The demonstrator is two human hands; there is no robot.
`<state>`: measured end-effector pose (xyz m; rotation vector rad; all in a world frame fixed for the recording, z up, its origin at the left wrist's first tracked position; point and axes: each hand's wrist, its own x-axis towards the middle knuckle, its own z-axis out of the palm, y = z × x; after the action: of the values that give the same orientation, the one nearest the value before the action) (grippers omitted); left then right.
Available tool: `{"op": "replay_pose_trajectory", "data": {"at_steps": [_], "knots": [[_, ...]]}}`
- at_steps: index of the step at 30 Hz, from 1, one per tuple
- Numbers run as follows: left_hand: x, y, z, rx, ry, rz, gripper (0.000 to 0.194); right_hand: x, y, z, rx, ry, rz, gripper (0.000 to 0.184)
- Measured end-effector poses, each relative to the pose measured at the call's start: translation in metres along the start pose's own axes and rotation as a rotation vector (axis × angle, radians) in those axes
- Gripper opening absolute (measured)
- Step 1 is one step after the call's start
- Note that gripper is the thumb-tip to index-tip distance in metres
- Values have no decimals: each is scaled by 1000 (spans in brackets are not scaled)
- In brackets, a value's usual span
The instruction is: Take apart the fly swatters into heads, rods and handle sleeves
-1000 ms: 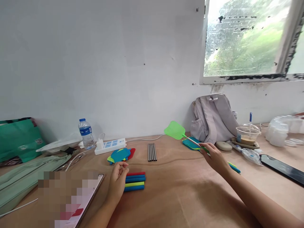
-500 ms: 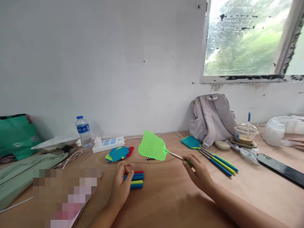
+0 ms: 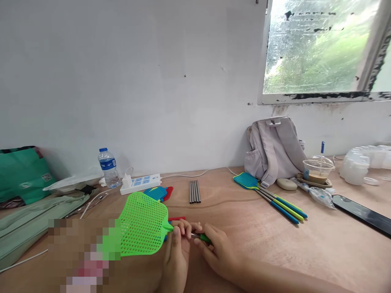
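Observation:
A bright green fly swatter (image 3: 145, 224) lies across both hands, its mesh head pointing left. My left hand (image 3: 180, 248) is closed round its metal rod just below the head. My right hand (image 3: 220, 248) grips the green handle end. Behind my left hand, a red handle tube (image 3: 178, 219) and a bit of blue show; the rest of that pile is hidden. Several metal rods (image 3: 195, 192) lie side by side further back. Loose blue, yellow and red swatter heads (image 3: 157, 193) are partly covered by the green mesh.
Several whole swatters (image 3: 279, 205) lie to the right by a grey backpack (image 3: 275, 150). A phone (image 3: 363, 213), a drink cup (image 3: 317, 171) and plastic containers (image 3: 354, 167) stand further right. At the left are a power strip (image 3: 140, 184), a water bottle (image 3: 109, 169) and a green bag (image 3: 24, 175).
The green swatter has come down and left, nearer to me. My left hand has moved right and taken hold of its rod. The metal rods behind are now uncovered.

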<state>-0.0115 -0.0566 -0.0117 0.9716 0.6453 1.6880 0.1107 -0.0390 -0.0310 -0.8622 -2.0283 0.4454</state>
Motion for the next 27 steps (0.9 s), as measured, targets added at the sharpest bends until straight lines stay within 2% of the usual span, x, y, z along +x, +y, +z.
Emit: {"op": "replay_pose_trajectory", "data": {"at_steps": [3, 7, 14, 18, 22, 27], "knots": [[4, 8, 3, -66, 10, -20, 38, 2, -3, 4, 99, -5, 12, 4], [2, 14, 4, -128, -30, -65, 38, 0, -1, 6, 149, -37, 89, 11], [6, 13, 4, -209, 5, -130, 42, 3, -5, 0, 114, -209, 162, 16], [8, 12, 3, -209, 24, -172, 46, 9, -6, -6, 142, -303, 109, 14], [6, 14, 3, -204, 4, -205, 50, 12, -3, -5, 208, -340, 49, 16], [6, 16, 5, -194, -67, -217, 53, 17, -7, -6, 265, -449, 81, 23]]}}
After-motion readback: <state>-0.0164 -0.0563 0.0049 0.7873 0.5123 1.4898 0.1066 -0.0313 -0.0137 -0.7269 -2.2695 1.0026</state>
